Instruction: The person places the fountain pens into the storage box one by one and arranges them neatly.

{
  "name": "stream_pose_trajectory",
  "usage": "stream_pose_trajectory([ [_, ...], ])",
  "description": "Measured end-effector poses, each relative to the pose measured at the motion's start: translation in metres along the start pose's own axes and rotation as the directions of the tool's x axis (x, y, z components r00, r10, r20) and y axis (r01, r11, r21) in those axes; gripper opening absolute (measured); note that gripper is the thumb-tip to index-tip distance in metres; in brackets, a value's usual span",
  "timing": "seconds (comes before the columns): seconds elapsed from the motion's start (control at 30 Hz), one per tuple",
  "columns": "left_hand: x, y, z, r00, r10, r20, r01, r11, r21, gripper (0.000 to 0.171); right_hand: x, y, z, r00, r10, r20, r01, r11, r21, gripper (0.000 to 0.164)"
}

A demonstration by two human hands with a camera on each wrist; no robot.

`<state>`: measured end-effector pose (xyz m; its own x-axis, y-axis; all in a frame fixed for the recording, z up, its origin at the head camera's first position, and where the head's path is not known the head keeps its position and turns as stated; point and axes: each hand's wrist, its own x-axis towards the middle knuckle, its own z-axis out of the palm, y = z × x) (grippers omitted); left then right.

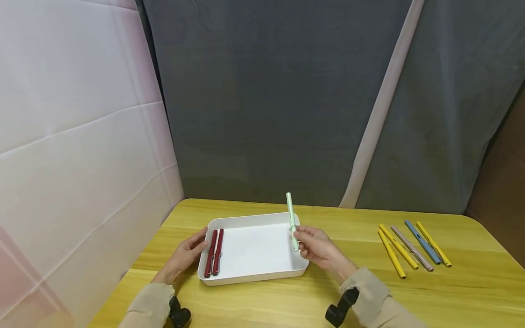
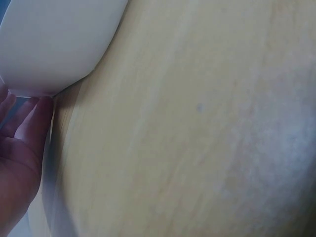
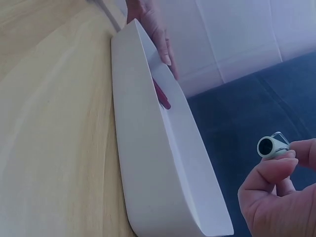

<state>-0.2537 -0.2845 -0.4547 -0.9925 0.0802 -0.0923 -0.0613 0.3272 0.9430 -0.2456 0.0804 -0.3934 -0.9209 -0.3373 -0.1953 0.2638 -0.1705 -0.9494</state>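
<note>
A pale green pen [image 1: 291,218] stands nearly upright in my right hand [image 1: 321,250], pinched between thumb and fingers above the right end of a white tray [image 1: 254,276]. The right wrist view shows the pen [image 3: 269,146] end-on, with a dark round opening and its clip. At the tray's left end, my left hand [image 1: 184,257] holds the rim, thumb over the edge and fingers along the outer wall. Two dark red pens [image 1: 218,253] lie side by side inside the tray near that hand. The left wrist view shows fingers [image 2: 42,111] touching the tray's outside.
On the wooden table [image 1: 336,296] to the right lie several pens: yellow ones [image 1: 391,253], a pale purple one [image 1: 412,248] and a blue one [image 1: 423,242]. A grey curtain [image 1: 262,114] hangs behind the table, and a white cloth wall [image 1: 82,150] stands at the left.
</note>
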Motion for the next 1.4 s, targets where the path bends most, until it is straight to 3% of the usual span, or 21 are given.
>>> stream_pose_trajectory([
  [0.6,-0.007,0.002,0.002,1.0,-0.02,-0.021,0.02,1.0,-0.001,0.058,0.002,0.004,0.018,0.993,0.056,0.105,-0.063,0.996,0.064,0.007],
  [0.97,-0.012,-0.001,0.001,0.998,-0.022,-0.059,0.021,1.0,-0.014,0.058,0.006,0.006,0.029,0.983,0.056,0.177,-0.068,0.996,0.057,0.026],
  [1.17,-0.011,0.002,0.006,0.997,-0.021,-0.07,0.02,1.0,-0.017,0.056,0.007,0.007,0.029,0.973,0.036,0.229,-0.055,0.996,0.076,0.009],
  [1.4,-0.008,0.003,0.015,0.997,-0.006,-0.075,0.005,1.0,-0.012,0.056,0.005,0.006,0.028,0.981,0.047,0.188,-0.059,0.997,0.059,0.003],
])
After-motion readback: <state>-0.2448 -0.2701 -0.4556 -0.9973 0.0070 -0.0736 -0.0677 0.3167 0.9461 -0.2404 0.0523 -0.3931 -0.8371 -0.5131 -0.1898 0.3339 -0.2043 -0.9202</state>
